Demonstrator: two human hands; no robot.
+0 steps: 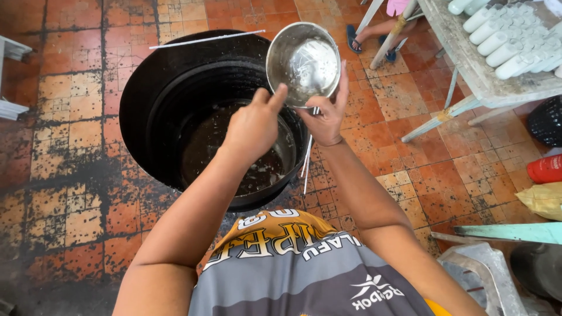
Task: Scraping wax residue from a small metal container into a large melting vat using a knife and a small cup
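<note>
From the head camera, looking down, both bare hands meet over a large black tub (153,88) that stands on the tiled floor (70,193). The right hand (325,117) holds a round metal bowl (303,63) by its lower rim, its grip clamped on the edge with the thumb up the right side and the fingers under and behind. The bowl is tilted so that its shiny inside faces the camera; pale flecks cling to it. It hangs above the tub's far right rim.

The left hand (253,126) is loosely curled, the index finger stretched out so that its tip touches the bowl's lower left edge; the grip is not closed on anything. Thin white sticks (307,164) hang below the right hand beside the tub's right wall; whether that hand pinches them too is hard to tell from here.

Inside the tub sits a dark, wet bottom with pale specks. A long white rod (206,38) lies across the tub's far rim. At upper right a worn counter (468,70) carries rows of white cylinders (509,41). Under it, another person's feet in sandals (374,36) rest on the tiles. At the right edge are a red container (545,168) and a yellow bag (541,199).
</note>
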